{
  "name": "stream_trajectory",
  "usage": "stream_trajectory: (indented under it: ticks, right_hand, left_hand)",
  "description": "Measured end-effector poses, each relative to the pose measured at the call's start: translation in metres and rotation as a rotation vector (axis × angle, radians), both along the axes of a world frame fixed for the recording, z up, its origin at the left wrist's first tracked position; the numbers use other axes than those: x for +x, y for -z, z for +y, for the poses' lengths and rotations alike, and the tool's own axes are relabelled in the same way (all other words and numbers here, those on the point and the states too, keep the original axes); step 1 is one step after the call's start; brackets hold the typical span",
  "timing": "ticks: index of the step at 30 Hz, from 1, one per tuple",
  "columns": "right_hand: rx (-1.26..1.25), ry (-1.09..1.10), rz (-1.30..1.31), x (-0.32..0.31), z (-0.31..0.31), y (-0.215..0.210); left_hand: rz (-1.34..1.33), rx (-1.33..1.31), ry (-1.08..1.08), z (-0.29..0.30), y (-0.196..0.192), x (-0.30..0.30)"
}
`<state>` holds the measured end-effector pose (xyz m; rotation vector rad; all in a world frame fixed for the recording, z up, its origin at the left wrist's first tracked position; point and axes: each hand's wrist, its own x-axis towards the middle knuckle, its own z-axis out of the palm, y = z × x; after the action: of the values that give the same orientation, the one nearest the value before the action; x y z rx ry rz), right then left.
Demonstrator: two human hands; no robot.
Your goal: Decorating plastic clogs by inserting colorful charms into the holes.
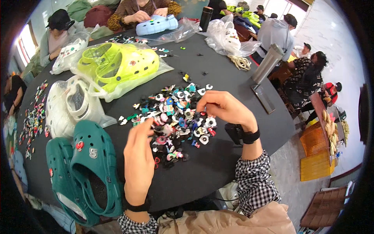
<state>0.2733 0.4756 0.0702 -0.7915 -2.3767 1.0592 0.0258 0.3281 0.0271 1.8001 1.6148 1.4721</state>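
A loose pile of small colourful shoe charms (181, 121) lies on the black table in front of me. At its left edge is my left hand (139, 160), open, its fingers stretched out and slightly bent against the charms. My right hand (228, 109) reaches the pile from the right with curled fingers, their tips down among the charms. Whether anything sits between those fingertips is hidden. Left of my left hand stands a pair of dark green clogs (95, 167); a few charms are fixed on them.
Bagged white clogs (62, 105) and bagged lime-green clogs (132, 64) stand at the left. More charms (35, 113) are scattered at the far left. A phone (263, 98) and a grey tumbler (269, 62) are at the right. Across the table, a person handles a light-blue clog (157, 25).
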Motion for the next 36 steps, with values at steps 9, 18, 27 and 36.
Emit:
stream_trajectory:
  ticks: [9,18,27,36]
  right_hand:
    - [0.094,0.024,-0.365,0.014,-0.009,0.001]
    - [0.214,0.061,-0.681,0.004,-0.011,0.019]
    - [0.275,0.108,-0.345,-0.001,-0.007,0.024]
    - [0.586,0.024,-0.053,-0.046,-0.014,0.043]
  left_hand:
    - [0.357,-0.161,-0.363,-0.006,0.01,-0.014]
    - [0.487,-0.521,-0.033,-0.013,0.008,-0.008]
    - [0.646,-0.443,0.139,-0.022,0.007,-0.01]
    - [0.418,-0.321,0.006,-0.017,0.001,-0.005]
